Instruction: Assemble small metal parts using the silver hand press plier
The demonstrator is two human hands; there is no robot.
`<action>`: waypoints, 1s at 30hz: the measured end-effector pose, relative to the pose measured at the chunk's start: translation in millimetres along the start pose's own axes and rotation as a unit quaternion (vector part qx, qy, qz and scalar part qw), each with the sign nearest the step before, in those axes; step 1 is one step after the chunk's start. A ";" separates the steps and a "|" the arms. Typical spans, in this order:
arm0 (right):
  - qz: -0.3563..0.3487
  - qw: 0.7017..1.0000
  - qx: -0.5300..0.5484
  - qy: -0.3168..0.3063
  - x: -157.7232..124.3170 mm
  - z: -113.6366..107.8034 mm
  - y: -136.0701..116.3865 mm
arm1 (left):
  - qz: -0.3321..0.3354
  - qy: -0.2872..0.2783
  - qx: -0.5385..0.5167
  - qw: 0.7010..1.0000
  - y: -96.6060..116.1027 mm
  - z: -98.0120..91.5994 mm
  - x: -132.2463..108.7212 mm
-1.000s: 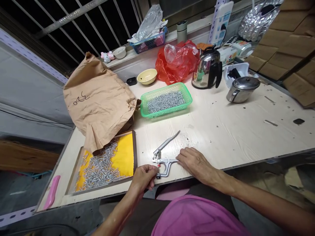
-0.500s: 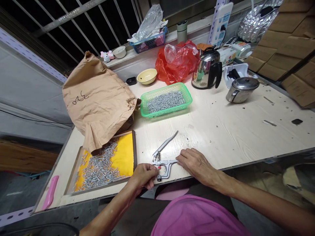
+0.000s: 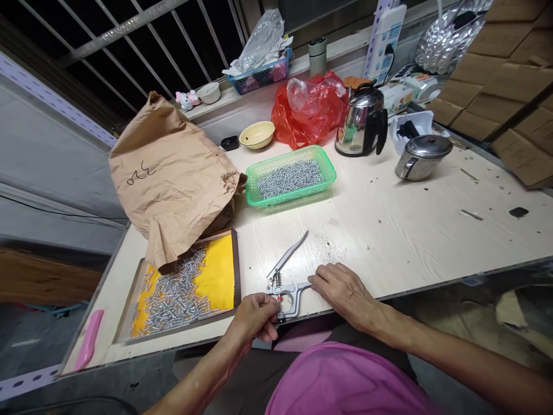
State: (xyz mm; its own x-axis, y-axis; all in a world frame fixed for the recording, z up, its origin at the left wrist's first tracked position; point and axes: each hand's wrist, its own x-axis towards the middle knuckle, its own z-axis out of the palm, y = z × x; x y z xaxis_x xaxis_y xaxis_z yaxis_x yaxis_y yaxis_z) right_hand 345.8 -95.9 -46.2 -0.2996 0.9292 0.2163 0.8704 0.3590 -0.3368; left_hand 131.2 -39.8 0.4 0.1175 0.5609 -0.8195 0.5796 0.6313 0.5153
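Note:
A pair of grey snap-fastener pliers (image 3: 295, 288) lies at the table's front edge, with its upper handle raised and a spring showing. My right hand (image 3: 341, 291) rests on the table, fingers closed on the end of the lower handle. At the jaw, beside a small red part, my left hand (image 3: 258, 316) has its thumb and fingertips pinched together. Whatever is between those fingertips is too small or hidden. Left of it, a shallow tray (image 3: 235, 265) with a yellow lining (image 3: 220, 271) carries a heap of small silvery metal pins (image 3: 177, 300).
A large brown paper bag (image 3: 173, 173) leans over the tray. Behind the pliers stands a green basket (image 3: 289, 200) of similar metal pieces. A kettle (image 3: 356, 129), lidded metal pot (image 3: 421, 161), red plastic bag (image 3: 298, 112) and cream bowl (image 3: 257, 135) stand farther back. A pink-handled tool (image 3: 90, 340) lies left.
My left hand has shifted slightly right and closer in on the jaw, its fingertips now covering more of it. My right hand keeps its place on the handle; the upper handle stays raised.

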 end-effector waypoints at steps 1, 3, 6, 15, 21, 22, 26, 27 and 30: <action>0.004 1.000 0.002 0.000 -0.9 -0.5 -0.6 | 0.000 0.006 -0.005 1.000 -0.6 1.4 -1.4; 0.008 1.000 0.007 -0.002 -2.6 -2.3 -1.7 | 0.002 0.017 -0.016 1.000 -2.1 4.2 -3.8; 0.010 1.000 0.005 -0.002 -4.5 -5.3 -3.6 | 0.007 0.028 -0.020 0.999 -3.7 7.1 -6.0; 0.013 1.000 -0.014 0.009 -7.2 -3.0 -5.9 | -0.006 0.026 -0.020 0.999 -0.9 6.9 -6.3; 0.025 1.000 0.019 -0.004 -6.6 -7.8 -6.7 | -0.010 0.015 -0.014 1.000 -2.5 5.4 -4.3; 0.025 0.999 0.020 -0.002 -6.5 -8.0 -6.7 | -0.005 0.018 -0.008 1.000 -2.5 5.2 -4.1; 0.024 0.999 0.015 0.017 -6.6 -6.2 -6.6 | 0.003 0.001 0.009 1.000 -0.2 3.3 -2.9; 0.023 0.999 0.013 0.021 -6.8 -5.7 -6.7 | -0.002 -0.009 0.010 1.000 0.8 2.6 -2.5; 0.023 0.999 0.011 0.024 -7.7 -5.4 -7.3 | -0.011 -0.028 0.016 0.999 2.7 0.2 -1.3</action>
State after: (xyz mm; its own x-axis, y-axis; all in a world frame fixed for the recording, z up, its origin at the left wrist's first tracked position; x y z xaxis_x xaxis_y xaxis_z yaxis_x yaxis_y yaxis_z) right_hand 343.8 -106.2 -40.5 -0.2399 0.9396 0.2440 0.8737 0.3186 -0.3676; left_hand 132.8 -38.9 2.8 0.1484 0.5155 -0.8439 0.6075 0.6258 0.4892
